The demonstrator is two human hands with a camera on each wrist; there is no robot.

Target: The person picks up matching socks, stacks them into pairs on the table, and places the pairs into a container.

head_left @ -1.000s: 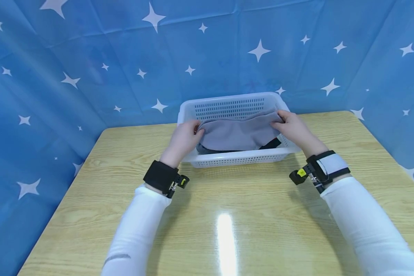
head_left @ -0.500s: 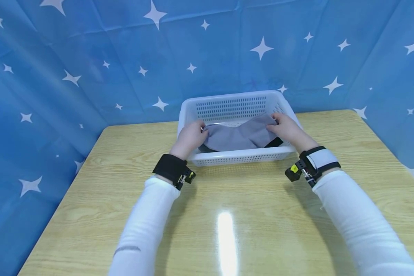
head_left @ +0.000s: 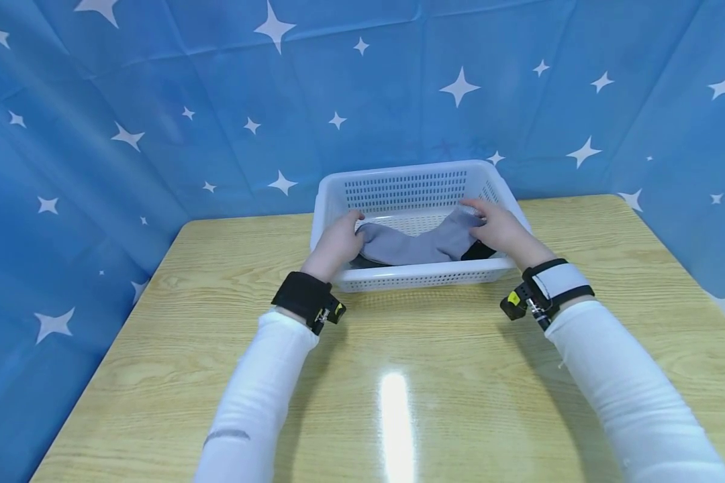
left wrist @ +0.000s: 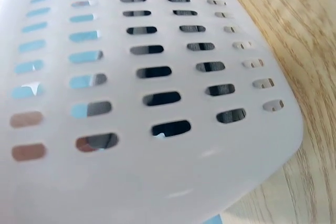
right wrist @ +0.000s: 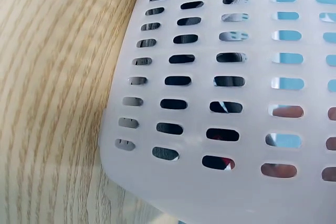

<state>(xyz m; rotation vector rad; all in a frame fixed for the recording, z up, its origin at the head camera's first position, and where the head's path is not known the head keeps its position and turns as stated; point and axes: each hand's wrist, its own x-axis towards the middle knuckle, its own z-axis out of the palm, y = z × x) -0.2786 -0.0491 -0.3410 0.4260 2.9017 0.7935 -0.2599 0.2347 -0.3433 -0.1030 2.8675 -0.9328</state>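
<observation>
A grey cloth [head_left: 413,245] lies slumped inside a white plastic basket [head_left: 419,273], with black material [head_left: 478,251] showing under its right end. My left hand [head_left: 338,241] reaches over the basket's left side, thumb and fingers parted beside the cloth's left end. Over the right side comes my right hand [head_left: 503,228], its forefinger stretched out and its thumb apart from it, close to the cloth's right end. In the wrist views the slotted front wall [left wrist: 105,182] of the basket hides most of both hands; only bits of skin and dark fabric show through the slots.
The basket stands at the far edge of a light wooden table [head_left: 362,402]. A blue curtain [head_left: 217,80] with white stars hangs behind it and along the sides. Both wrists wear black straps [head_left: 302,296] with small cameras.
The grey cloth, held stretched between both hands a second ago, has sunk lower into the basket and slackened. Both hands moved inward and down with it, and their fingers have parted from it.
</observation>
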